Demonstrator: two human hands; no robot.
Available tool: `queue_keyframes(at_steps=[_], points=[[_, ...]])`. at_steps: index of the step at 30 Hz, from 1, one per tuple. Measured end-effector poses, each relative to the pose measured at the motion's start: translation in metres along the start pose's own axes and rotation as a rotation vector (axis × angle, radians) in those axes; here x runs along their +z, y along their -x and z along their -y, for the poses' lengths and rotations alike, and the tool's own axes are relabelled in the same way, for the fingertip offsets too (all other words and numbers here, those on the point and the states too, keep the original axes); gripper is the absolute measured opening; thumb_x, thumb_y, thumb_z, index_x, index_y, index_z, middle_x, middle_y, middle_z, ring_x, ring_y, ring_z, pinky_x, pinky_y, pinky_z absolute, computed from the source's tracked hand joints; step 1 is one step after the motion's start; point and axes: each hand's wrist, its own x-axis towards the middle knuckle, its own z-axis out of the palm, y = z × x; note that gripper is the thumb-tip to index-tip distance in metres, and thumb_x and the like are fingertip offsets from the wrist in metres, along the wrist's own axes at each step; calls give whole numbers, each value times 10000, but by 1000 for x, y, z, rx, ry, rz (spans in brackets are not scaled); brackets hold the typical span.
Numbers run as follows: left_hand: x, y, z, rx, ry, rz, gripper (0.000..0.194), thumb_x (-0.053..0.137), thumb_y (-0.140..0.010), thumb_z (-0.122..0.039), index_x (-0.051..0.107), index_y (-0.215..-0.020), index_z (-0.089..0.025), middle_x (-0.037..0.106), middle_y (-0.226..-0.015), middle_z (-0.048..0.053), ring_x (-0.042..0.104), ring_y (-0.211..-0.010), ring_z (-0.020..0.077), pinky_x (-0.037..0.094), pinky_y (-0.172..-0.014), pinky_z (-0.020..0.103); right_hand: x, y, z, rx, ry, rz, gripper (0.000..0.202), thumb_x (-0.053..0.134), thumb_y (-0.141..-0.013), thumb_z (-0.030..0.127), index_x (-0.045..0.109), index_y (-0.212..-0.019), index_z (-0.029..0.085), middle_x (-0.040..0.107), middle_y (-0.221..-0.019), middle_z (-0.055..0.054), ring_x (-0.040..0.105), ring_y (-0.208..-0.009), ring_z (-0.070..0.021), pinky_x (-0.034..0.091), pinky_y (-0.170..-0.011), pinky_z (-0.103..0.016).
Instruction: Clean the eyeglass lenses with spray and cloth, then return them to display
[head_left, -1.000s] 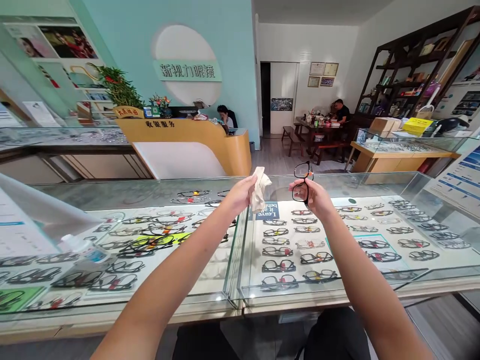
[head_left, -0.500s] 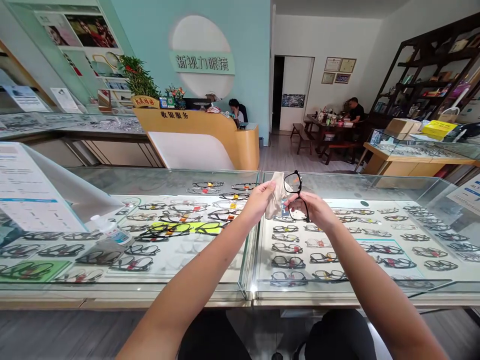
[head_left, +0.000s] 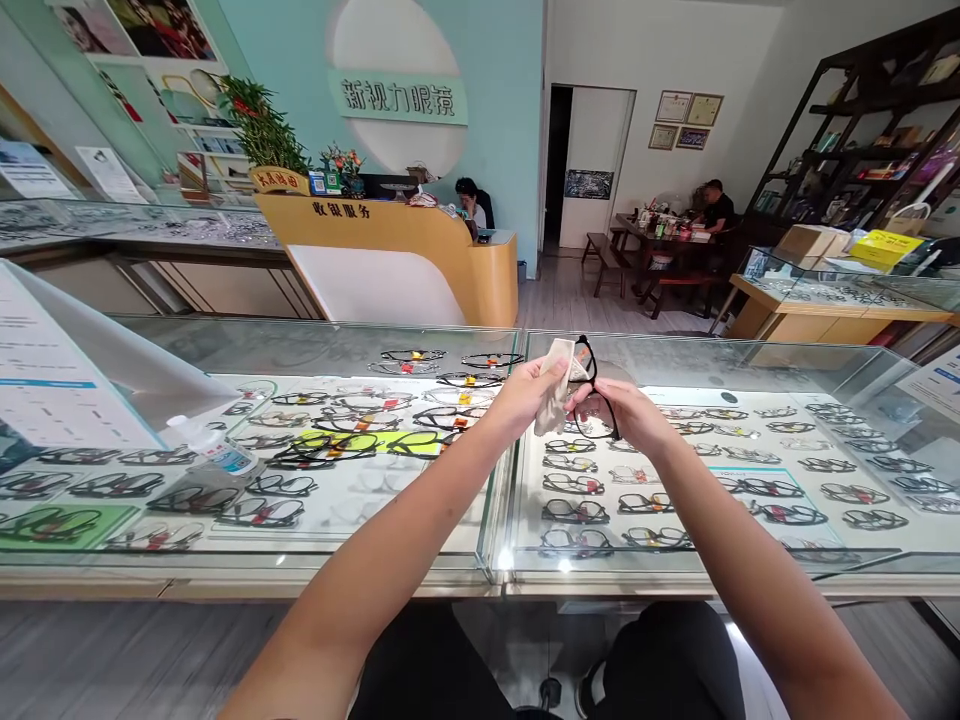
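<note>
Toward the far edge of the glass tabletop [head_left: 322, 345], the left hand [head_left: 525, 393], clamped on a beige fabric cloth [head_left: 555, 400], had just met black-framed eyeglasses [head_left: 598, 418] pinched in the right hand [head_left: 634, 414], so cloth overlapped their upper half.

Glass display counter [head_left: 615, 584]: bottle [head_left: 217, 447], folded sign [head_left: 52, 365] on top; eyeglasses [head_left: 574, 512] inside.

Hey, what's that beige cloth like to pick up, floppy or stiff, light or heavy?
Probably floppy: the beige cloth droops in folds from the left hand. Likely light too, since it looks thin and small beside that hand.
</note>
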Motion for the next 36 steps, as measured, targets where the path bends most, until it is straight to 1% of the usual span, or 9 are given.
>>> queue_keyframes(at_steps=[2,5,9,12,17,22,27,31,36], points=[[3,1,-1,-1,15,9,808,893,-770,-710,688,-1264,-104,649,-611,1,620,-510,163,536,-535,286,-1,0,-1,1,2,8,376,701,-1007,529,846,-986,183,831,-1040,-120,775,-929,-252,604,-897,-365],[4,2,-2,-7,10,49,742,814,-831,-755,678,-1180,-114,661,-637,24,623,-515,165,542,-537,291,-2,0,-1,6,14,27,388,691,-1019,530,850,-976,178,827,-1026,-120,770,-933,-248,600,-912,-366],[4,3,-2,-21,-25,94,634,799,-875,-709,632,-1132,-154,644,-620,11,604,-502,160,538,-522,281,-1,0,-1,17,43,69,405,674,-1034,525,861,-1016,166,817,-1031,-121,758,-932,-245,593,-916,-369],[5,4,-4,-35,-58,113,562,818,-878,-670,604,-988,-162,622,-599,9,611,-521,156,545,-543,273,0,0,0,27,37,73,414,689,-1023,539,854,-1003,160,817,-1021,-128,749,-918,-240,587,-921,-371],[6,6,-10,-69,-62,141,564,888,-826,-627,589,-807,-149,638,-604,33,619,-538,145,567,-594,285,-1,0,1,21,51,79,394,690,-1028,515,856,-1011,158,812,-1001,-120,734,-891,-221,580,-906,-347],[2,4,-10,-63,-7,78,534,993,-725,-504,667,-919,-128,659,-598,27,634,-517,171,575,-569,313,-2,0,0,28,30,67,374,681,-1033,496,858,-997,169,810,-982,-111,743,-899,-231,593,-914,-361],[5,5,-12,-36,4,69,580,1042,-657,-413,652,-981,-131,674,-628,7,638,-514,156,554,-544,278,-2,0,-1,32,13,70,388,663,-1042,486,857,-1003,151,810,-1033,-135,750,-914,-250,603,-863,-377],[12,6,-10,70,-84,19,586,1018,-696,-474,629,-995,-154,667,-632,-28,593,-471,114,543,-521,252,0,-1,-2,29,8,73,372,662,-1046,485,849,-1003,166,806,-991,-119,733,-855,-227,577,-828,-354],[17,6,-3,138,-145,27,519,904,-826,-578,589,-969,-191,604,-509,-56,510,-360,111,475,-419,231,8,0,-2,20,73,85,392,699,-1021,532,848,-1007,170,798,-975,-107,715,-882,-220,547,-872,-345]])
